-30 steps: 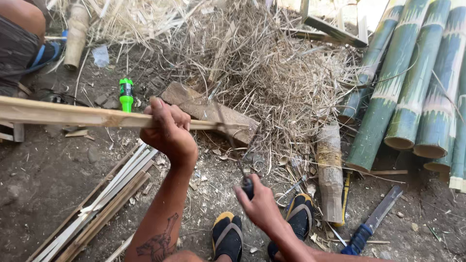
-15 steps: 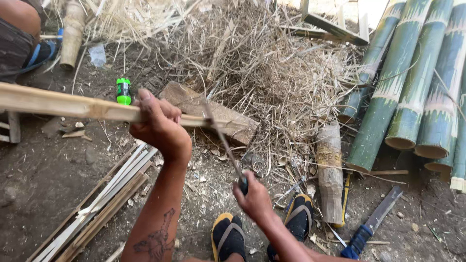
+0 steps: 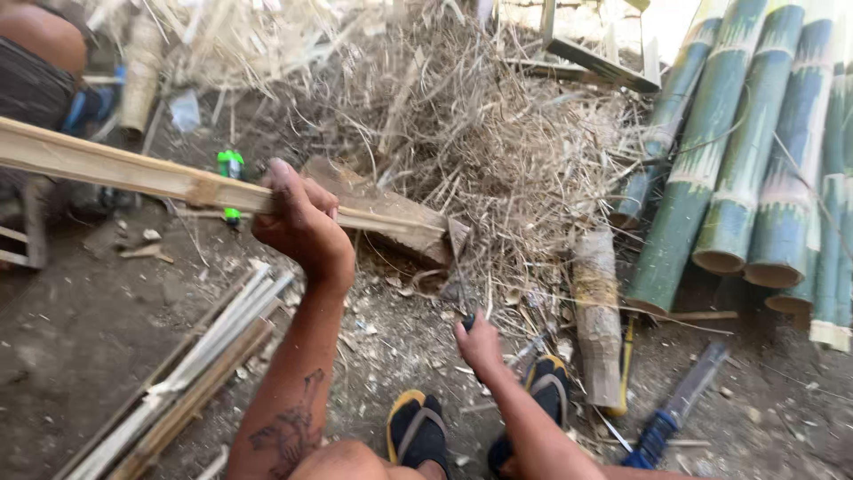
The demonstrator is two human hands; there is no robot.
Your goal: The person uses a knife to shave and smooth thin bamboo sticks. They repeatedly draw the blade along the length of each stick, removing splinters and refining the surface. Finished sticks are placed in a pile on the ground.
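Observation:
My left hand (image 3: 302, 222) is closed around a long pale split bamboo strip (image 3: 115, 169). The strip runs from the left edge to a tip near the middle, over a flat wooden block (image 3: 391, 209). Lower down, my right hand (image 3: 480, 345) grips the dark handle of a knife (image 3: 467, 322). Its blade is blurred and points up toward the strip's tip. Whether the blade touches the strip is unclear. My feet in yellow-edged sandals (image 3: 418, 427) rest on the dirt below.
Thick green bamboo poles (image 3: 737, 169) lie at the right. A heap of dry shavings (image 3: 480, 116) fills the top centre. Split strips (image 3: 195, 373) lie lower left, with a short bamboo log (image 3: 597, 311) and a blue-handled blade (image 3: 675, 413) lower right. A green bottle (image 3: 230, 164) and another person (image 3: 40, 62) are at the upper left.
My left hand has lifted and tilted the strip so its left end sits higher. My right hand with the knife has shifted slightly left and down, and the blade is now blurred.

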